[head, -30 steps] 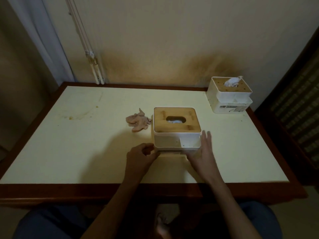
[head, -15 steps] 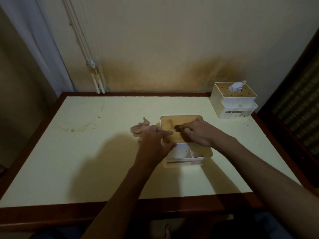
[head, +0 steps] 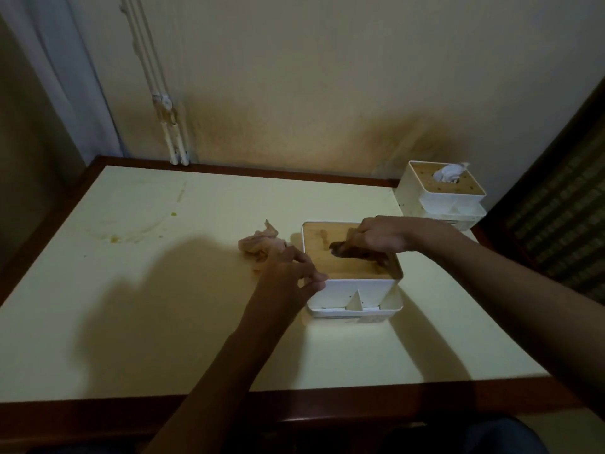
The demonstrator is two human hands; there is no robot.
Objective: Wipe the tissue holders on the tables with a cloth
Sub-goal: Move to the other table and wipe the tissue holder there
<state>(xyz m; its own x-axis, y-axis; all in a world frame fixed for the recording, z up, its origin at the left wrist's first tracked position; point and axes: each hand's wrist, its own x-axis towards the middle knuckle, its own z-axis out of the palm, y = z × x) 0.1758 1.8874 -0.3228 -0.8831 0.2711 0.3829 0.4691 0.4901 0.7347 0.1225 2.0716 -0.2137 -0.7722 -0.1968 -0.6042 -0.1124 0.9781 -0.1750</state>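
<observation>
Tissue holder (head: 352, 276) mid-bench (head: 163, 290), not yet wiped | cloth (head: 258, 245) lies unheld beside it | left hand (head: 288, 273) grips corner | right hand (head: 376, 239) curled on lid, contents unclear | second holder (head: 442, 194) untouched

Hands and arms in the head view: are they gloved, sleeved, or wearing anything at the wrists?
Both are bare. The left hand and right hand have no gloves, and no ring, watch or band shows. Both forearms are uncovered as far as the bottom and right edges of the frame, with no sleeve in view. The dim light could hide small details.
</observation>
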